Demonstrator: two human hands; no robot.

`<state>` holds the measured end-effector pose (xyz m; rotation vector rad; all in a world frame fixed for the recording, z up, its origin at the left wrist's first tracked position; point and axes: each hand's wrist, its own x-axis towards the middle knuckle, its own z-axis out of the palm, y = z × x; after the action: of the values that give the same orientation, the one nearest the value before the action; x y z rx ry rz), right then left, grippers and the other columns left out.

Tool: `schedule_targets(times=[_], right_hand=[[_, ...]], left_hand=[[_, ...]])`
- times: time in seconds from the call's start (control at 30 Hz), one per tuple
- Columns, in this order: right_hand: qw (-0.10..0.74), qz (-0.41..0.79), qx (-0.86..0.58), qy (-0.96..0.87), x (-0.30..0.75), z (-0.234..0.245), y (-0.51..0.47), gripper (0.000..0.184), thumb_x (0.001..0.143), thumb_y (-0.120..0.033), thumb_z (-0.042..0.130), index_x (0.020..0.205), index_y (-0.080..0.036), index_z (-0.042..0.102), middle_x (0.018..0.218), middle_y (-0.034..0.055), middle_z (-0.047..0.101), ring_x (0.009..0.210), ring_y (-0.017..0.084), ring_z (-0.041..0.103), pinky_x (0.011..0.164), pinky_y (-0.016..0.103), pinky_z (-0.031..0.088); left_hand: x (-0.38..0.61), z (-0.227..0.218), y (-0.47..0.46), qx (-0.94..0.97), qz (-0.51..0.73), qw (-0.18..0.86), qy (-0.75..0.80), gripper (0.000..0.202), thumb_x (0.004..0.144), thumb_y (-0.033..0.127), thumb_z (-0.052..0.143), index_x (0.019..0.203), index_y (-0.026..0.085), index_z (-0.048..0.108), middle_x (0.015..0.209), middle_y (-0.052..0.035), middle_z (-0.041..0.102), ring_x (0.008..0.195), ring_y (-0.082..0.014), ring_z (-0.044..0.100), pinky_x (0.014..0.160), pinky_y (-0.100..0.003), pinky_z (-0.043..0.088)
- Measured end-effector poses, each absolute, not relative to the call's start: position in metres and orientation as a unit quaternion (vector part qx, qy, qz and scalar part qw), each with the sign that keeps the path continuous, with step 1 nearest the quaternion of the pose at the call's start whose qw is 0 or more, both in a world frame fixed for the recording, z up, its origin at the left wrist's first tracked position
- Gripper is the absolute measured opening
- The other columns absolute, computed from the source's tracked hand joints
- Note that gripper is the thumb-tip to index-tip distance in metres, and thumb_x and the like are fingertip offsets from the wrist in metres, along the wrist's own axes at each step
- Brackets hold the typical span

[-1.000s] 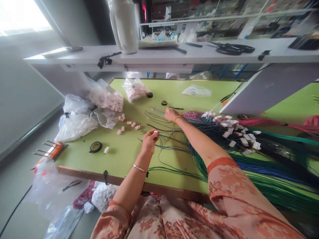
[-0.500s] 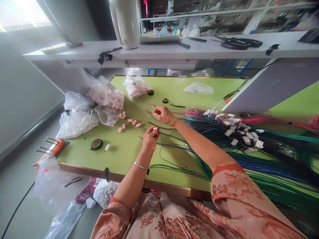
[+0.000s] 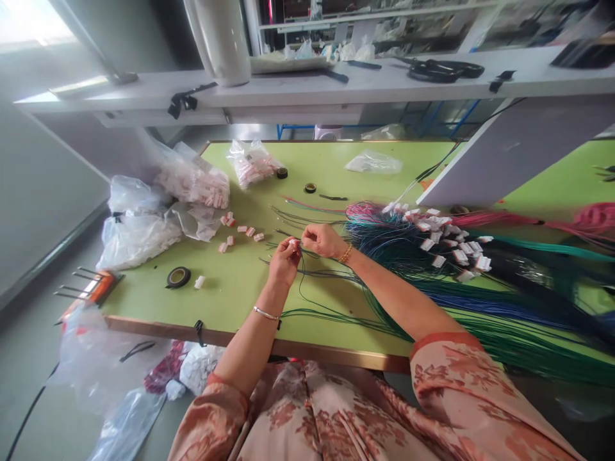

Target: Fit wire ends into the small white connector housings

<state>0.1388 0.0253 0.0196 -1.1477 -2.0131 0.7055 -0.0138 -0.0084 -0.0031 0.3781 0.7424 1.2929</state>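
Note:
Between the fingertips of my left hand (image 3: 283,264) is a small white connector housing (image 3: 292,242). My right hand (image 3: 325,241) is closed in a pinch just right of the housing, on a thin dark wire whose tip is too small to make out. Loose wires (image 3: 327,274) fan out leftward beneath both hands. Several white-and-red connectors (image 3: 243,230) lie left of my hands, and a single white connector (image 3: 199,282) lies nearer the front edge. At the right is a heap of wired white connectors (image 3: 460,256).
Bags of connectors (image 3: 206,186) stand at the back left of the green table (image 3: 230,301). Black tape (image 3: 179,277) lies left, beside an orange pronged fixture (image 3: 98,288). A white shelf (image 3: 288,96) crosses the back; its panel (image 3: 473,160) comes down at the right.
My right hand has come down and towards me from the wire ends, and now meets the housing in my left hand. The view has shifted slightly.

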Motion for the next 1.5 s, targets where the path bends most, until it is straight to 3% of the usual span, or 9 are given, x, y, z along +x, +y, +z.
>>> schedule_targets(times=[0.47, 0.7, 1.2, 1.37, 1.5], right_hand=[[0.323, 0.233, -0.489, -0.776, 0.138, 0.025, 0.016, 0.013, 0.076, -0.027, 0.059, 0.071, -0.016, 0.062, 0.064, 0.0006, 0.064, 0.058, 0.011, 0.051, 0.057, 0.021, 0.034], [0.295, 0.172, -0.476, -0.810, 0.133, 0.018, 0.012, 0.009, 0.079, -0.021, 0.056, 0.073, -0.017, 0.062, 0.072, 0.0043, 0.065, 0.062, 0.012, 0.049, 0.060, 0.023, 0.034], [0.298, 0.204, -0.478, -0.801, 0.133, 0.002, 0.008, 0.010, 0.077, -0.023, 0.056, 0.073, -0.015, 0.062, 0.065, 0.0010, 0.061, 0.057, 0.011, 0.046, 0.056, 0.023, 0.032], [0.305, 0.241, -0.490, -0.780, 0.145, 0.029, 0.049, 0.015, 0.080, -0.023, 0.056, 0.077, -0.015, 0.068, 0.068, 0.0010, 0.067, 0.062, 0.011, 0.054, 0.060, 0.021, 0.038], [0.304, 0.183, -0.612, -0.707, 0.158, 0.041, 0.121, 0.017, 0.082, -0.020, 0.056, 0.084, -0.014, 0.072, 0.082, 0.0055, 0.072, 0.073, 0.014, 0.062, 0.068, 0.022, 0.044]], left_hand=[[-0.010, -0.003, -0.011, 0.217, 0.587, 0.687, 0.369, 0.022, 0.066, 0.016, 0.080, 0.084, 0.017, 0.066, 0.080, -0.0001, 0.065, 0.069, -0.0063, 0.057, 0.070, -0.020, 0.045], [-0.005, -0.010, -0.016, 0.267, 0.581, 0.629, 0.442, 0.028, 0.060, 0.025, 0.084, 0.081, 0.017, 0.068, 0.075, 0.0007, 0.064, 0.064, -0.0064, 0.055, 0.061, -0.020, 0.040], [-0.005, -0.012, -0.017, 0.270, 0.567, 0.630, 0.457, 0.024, 0.058, 0.020, 0.082, 0.076, 0.014, 0.068, 0.069, -0.0001, 0.064, 0.061, -0.0073, 0.053, 0.062, -0.023, 0.038], [-0.008, -0.006, -0.013, 0.228, 0.582, 0.643, 0.443, 0.023, 0.062, 0.019, 0.081, 0.080, 0.015, 0.067, 0.075, -0.0014, 0.065, 0.063, -0.0071, 0.055, 0.064, -0.023, 0.040], [-0.007, -0.005, -0.014, 0.228, 0.577, 0.645, 0.446, 0.022, 0.063, 0.020, 0.080, 0.080, 0.014, 0.067, 0.077, -0.0024, 0.066, 0.066, -0.0073, 0.055, 0.066, -0.023, 0.040]])
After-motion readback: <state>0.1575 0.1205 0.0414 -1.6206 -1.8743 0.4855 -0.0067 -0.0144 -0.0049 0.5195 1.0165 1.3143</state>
